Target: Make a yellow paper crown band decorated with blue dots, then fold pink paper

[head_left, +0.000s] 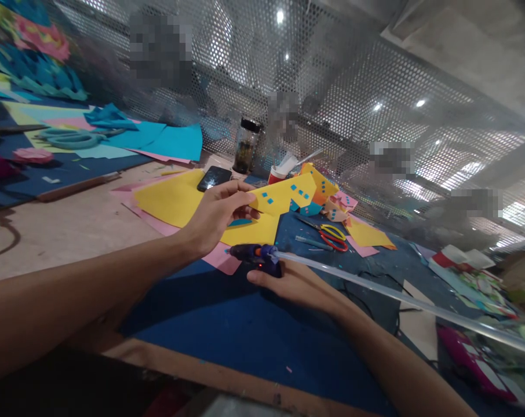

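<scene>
My left hand (228,211) pinches the left end of a yellow paper piece (284,196) dotted with small blue squares, held up above the table. Just below it, my right hand (288,281) is wrapped round a dark blue hot glue gun (269,263) with a small red light on. The gun's nozzle points left, under my left hand and apart from the paper piece. From its back a long clear glue stick (353,277) runs out to the right. Large yellow sheets (171,200) and pink paper (223,259) lie beneath my left hand.
Behind lie a phone (214,178), a lidded jar (247,146) and a red-and-white cup (278,174). Yellow-and-red scissors (332,236) rest near folded paper shapes (321,182). Blue sheets (175,141) and teal scissors (71,138) lie at the left. A magenta tool (475,362) sits at right.
</scene>
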Motion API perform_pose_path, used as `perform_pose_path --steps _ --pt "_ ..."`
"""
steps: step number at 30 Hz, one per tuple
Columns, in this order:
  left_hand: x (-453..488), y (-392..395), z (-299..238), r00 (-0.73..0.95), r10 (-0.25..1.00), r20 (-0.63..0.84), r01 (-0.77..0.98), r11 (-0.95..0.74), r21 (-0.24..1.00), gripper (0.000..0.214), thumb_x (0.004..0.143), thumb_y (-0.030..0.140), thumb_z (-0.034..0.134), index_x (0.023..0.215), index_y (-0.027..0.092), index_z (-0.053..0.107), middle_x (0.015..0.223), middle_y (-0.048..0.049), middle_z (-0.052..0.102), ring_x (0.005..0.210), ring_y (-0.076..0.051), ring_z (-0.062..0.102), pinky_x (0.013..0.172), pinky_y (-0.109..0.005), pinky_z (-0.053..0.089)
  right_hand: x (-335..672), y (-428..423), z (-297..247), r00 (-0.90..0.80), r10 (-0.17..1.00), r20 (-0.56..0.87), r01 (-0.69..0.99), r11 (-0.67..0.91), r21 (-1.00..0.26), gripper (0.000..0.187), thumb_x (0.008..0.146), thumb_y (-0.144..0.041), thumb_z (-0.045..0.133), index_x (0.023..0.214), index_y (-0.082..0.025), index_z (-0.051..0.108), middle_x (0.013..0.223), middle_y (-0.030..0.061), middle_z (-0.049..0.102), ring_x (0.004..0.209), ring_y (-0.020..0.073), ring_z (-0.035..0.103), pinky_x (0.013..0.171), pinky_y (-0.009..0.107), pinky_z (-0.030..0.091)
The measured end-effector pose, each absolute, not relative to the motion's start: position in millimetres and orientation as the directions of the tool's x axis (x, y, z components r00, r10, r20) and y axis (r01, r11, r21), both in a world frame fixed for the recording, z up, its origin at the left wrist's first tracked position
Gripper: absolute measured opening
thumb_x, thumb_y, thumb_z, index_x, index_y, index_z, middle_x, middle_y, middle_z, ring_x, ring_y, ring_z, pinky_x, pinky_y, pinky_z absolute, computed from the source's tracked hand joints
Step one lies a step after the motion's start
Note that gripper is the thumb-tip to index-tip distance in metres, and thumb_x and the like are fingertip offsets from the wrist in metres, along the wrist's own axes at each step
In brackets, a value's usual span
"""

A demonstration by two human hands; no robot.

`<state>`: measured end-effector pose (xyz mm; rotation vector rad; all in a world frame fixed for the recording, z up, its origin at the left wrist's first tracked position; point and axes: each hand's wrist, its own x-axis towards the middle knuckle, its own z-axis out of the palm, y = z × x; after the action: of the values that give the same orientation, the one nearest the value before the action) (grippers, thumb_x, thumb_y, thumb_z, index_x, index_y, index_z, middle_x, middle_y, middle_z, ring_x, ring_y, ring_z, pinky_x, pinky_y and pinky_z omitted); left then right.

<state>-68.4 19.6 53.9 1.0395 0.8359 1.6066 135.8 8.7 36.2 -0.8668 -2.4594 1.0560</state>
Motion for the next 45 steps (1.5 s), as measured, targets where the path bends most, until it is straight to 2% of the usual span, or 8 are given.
perform_pose_path --steps 2,5,12,18,21,30,37,45 --pt "-69 20 54 -0.124 0.968 0.217 -0.368 -0.248 0.896 0.019 0.073 0.027 0.083 0.085 0.017 0.073 0.076 0.0007 0.072 0.064 -0.013 0.067 0.076 -0.029 0.058 139 6 38 -0.751 0.658 0.059 0.360 0.483 -0.798 0.036 0.097 -0.038 0.069 0.132 -0.036 0.071 0.121 0.0003 0.076 0.118 0.0257 0.069 0.103 0.043 0.054" --pt "-70 21 52 -0.125 0.968 0.219 -0.358 -0.249 0.900 0.017 0.075 0.027 0.081 0.085 0.017 0.073 0.076 0.0003 0.071 0.065 -0.013 0.067 0.077 -0.030 0.058 152 -3 41 -0.691 0.722 0.021 0.370 0.378 -0.849 0.033 0.094 -0.043 0.073 0.124 -0.030 0.074 0.106 0.0022 0.077 0.098 0.0231 0.070 0.086 0.036 0.058" --pt "-70 24 42 -0.113 0.974 0.197 -0.301 -0.223 0.927 0.017 0.074 0.031 0.083 0.085 0.020 0.074 0.078 0.0008 0.072 0.066 -0.015 0.069 0.077 -0.029 0.057 198 -40 60 -0.511 0.856 -0.078 0.532 0.244 -0.811 0.036 0.091 -0.057 0.072 0.091 -0.022 0.069 0.078 0.0002 0.064 0.069 0.0153 0.057 0.058 0.026 0.046" --pt "-66 18 33 -0.032 0.974 0.224 -0.187 -0.226 0.956 0.017 0.078 0.035 0.083 0.086 0.022 0.076 0.073 0.0010 0.070 0.068 -0.015 0.068 0.071 -0.027 0.054 212 -52 57 -0.426 0.864 0.268 0.472 0.465 -0.749 0.024 0.094 -0.044 0.070 0.086 -0.022 0.065 0.080 0.0006 0.063 0.071 0.0147 0.058 0.062 0.026 0.046" --pt "-64 16 29 0.017 0.970 0.241 -0.141 -0.236 0.961 0.018 0.080 0.037 0.082 0.089 0.022 0.076 0.073 0.0008 0.069 0.069 -0.017 0.068 0.069 -0.028 0.054 211 -49 49 -0.396 0.846 0.358 0.524 0.528 -0.668 0.024 0.097 -0.042 0.065 0.085 -0.021 0.063 0.082 0.0029 0.063 0.073 0.0159 0.058 0.063 0.028 0.045" --pt "-63 12 27 0.054 0.974 0.221 -0.028 -0.220 0.975 0.018 0.084 0.041 0.079 0.092 0.024 0.077 0.075 -0.0011 0.074 0.072 -0.018 0.069 0.073 -0.028 0.055 214 -39 35 -0.556 0.673 0.488 0.579 0.735 -0.354 0.018 0.099 -0.030 0.061 0.083 -0.021 0.059 0.083 0.0052 0.063 0.078 0.0199 0.057 0.072 0.034 0.040" --pt "-64 12 27 0.077 0.968 0.241 -0.005 -0.241 0.971 0.018 0.087 0.040 0.076 0.093 0.023 0.077 0.076 -0.0011 0.073 0.073 -0.018 0.069 0.073 -0.029 0.055 213 -31 21 -0.528 0.614 0.587 0.551 0.774 -0.313 0.021 0.096 -0.034 0.065 0.081 -0.022 0.056 0.078 0.0022 0.061 0.073 0.0184 0.054 0.069 0.034 0.034" --pt "-63 11 28 0.093 0.961 0.260 0.003 -0.261 0.965 0.015 0.089 0.038 0.075 0.092 0.024 0.076 0.075 -0.0009 0.073 0.072 -0.018 0.069 0.073 -0.029 0.056 213 -30 16 -0.536 0.609 0.585 0.567 0.773 -0.284 0.020 0.096 -0.033 0.063 0.081 -0.022 0.056 0.079 0.0026 0.061 0.074 0.0185 0.053 0.069 0.034 0.034"
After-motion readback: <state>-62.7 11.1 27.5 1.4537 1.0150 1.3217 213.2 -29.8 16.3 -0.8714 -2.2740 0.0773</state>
